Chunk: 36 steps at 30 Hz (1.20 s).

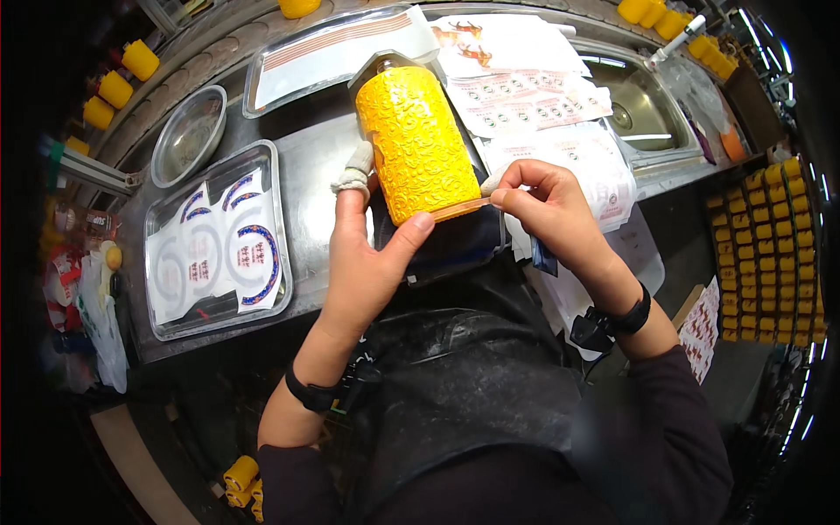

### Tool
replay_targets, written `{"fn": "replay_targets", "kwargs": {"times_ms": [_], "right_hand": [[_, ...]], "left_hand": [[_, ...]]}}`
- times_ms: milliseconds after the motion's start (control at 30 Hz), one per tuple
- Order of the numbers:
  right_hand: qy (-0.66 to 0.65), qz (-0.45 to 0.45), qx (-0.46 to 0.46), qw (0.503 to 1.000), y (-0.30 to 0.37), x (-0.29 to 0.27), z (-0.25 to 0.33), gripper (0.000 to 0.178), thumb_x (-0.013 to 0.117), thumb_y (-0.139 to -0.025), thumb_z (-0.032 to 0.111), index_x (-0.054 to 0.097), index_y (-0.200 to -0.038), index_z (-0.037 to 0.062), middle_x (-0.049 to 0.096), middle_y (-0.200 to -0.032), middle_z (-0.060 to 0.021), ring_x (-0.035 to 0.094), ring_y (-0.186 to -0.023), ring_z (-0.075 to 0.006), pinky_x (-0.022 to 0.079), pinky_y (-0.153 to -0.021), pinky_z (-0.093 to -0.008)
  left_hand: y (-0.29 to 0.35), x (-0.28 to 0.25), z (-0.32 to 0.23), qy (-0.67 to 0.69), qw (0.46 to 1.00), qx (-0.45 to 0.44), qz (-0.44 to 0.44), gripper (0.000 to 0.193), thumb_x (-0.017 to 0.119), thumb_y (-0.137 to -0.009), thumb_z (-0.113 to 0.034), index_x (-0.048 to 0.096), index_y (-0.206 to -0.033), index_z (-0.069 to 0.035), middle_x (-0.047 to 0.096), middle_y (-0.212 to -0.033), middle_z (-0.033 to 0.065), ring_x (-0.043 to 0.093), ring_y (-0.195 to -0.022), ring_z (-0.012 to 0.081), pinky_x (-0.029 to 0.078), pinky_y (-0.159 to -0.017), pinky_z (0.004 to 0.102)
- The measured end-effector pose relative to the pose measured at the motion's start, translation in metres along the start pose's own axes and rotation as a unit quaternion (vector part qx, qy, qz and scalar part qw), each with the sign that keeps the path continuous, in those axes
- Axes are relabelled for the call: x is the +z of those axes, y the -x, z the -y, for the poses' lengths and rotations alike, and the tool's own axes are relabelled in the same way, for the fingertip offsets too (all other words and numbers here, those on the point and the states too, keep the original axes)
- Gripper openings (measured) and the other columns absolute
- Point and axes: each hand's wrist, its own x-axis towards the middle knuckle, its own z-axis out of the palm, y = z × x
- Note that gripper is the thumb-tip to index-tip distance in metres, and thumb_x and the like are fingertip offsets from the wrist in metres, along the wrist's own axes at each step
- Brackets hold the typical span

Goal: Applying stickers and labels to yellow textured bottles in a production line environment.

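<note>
A yellow bottle [416, 144] with raised scroll patterns lies tilted before me, its dark neck pointing away. My left hand [360, 258] grips its lower left side, the thumb at the base edge and a finger with a whitish cover along the side. A thin copper-coloured strip [461, 209] runs along the base edge. Its right end is pinched between thumb and fingers of my right hand [553, 214], which also has a pale cover on a fingertip. The left fingers behind the bottle are partly hidden.
At left, a metal tray [284, 254] holds curved blue decals on paper; beyond it sits a metal bowl [190, 136]. A far tray [254, 87] carries a striped sheet. Printed sheets [569, 162] lie right of the bottle, near a sink [643, 109]. Yellow containers [766, 254] fill a rack at right.
</note>
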Motion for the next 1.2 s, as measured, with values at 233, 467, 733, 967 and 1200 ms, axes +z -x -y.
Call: {"fn": "replay_targets", "kwargs": {"times_ms": [233, 467, 733, 967, 1200], "right_hand": [[-0.018, -0.001, -0.014, 1.0, -0.002, -0.001, -0.008, 0.012, 0.064, -0.085, 0.01, 0.062, -0.079, 0.0002, 0.06, -0.075, 0.0029, 0.051, -0.066, -0.0012, 0.043, -0.059, -0.0184], [-0.022, 0.004, -0.01, 1.0, -0.002, 0.001, -0.009, 0.011, 0.063, -0.085, 0.009, 0.062, -0.079, 0.0002, 0.06, -0.075, 0.0027, 0.052, -0.066, -0.0014, 0.043, -0.059, -0.0183], [-0.041, -0.002, 0.015, 0.999, 0.0, 0.002, -0.007, 0.016, 0.063, -0.088, 0.014, 0.064, -0.079, 0.0004, 0.061, -0.073, 0.0016, 0.052, -0.071, -0.0029, 0.042, -0.063, -0.02], [-0.039, -0.026, -0.017, 0.999, -0.002, 0.009, -0.006, 0.023, 0.06, -0.092, 0.023, 0.062, -0.08, 0.0038, 0.057, -0.065, 0.0031, 0.04, -0.046, -0.0003, 0.031, -0.044, -0.0187], [-0.028, -0.029, -0.027, 0.999, -0.002, 0.012, -0.017, 0.02, 0.076, -0.082, 0.018, 0.063, -0.078, 0.0039, 0.058, -0.067, 0.0059, 0.045, -0.054, 0.0025, 0.03, -0.047, -0.0164]], "left_hand": [[-0.001, 0.008, 0.005, -0.027, 0.997, 0.052, -0.048, 0.076, 0.074, -0.082, -0.019, 0.034, -0.141, 0.006, 0.048, -0.132, 0.0182, 0.046, -0.124, 0.0264, 0.033, -0.108, 0.0376], [0.002, 0.006, 0.0, 0.025, 0.999, 0.028, -0.037, 0.073, 0.07, -0.084, -0.014, 0.031, -0.143, 0.006, 0.045, -0.137, 0.0175, 0.042, -0.129, 0.0271, 0.03, -0.11, 0.0383], [0.004, -0.002, -0.004, 0.12, 0.993, -0.015, -0.014, 0.071, 0.066, -0.085, -0.006, 0.029, -0.145, 0.005, 0.041, -0.142, 0.0177, 0.038, -0.135, 0.0268, 0.027, -0.113, 0.0384], [0.001, 0.008, 0.0, 0.06, 0.998, 0.017, -0.029, 0.073, 0.072, -0.084, -0.016, 0.032, -0.141, 0.006, 0.043, -0.139, 0.0179, 0.041, -0.131, 0.0253, 0.029, -0.111, 0.0372], [0.002, 0.011, 0.005, 0.0, 0.999, 0.032, -0.04, 0.074, 0.072, -0.084, -0.017, 0.032, -0.141, 0.006, 0.045, -0.137, 0.0185, 0.042, -0.13, 0.0257, 0.03, -0.11, 0.0378]]}}
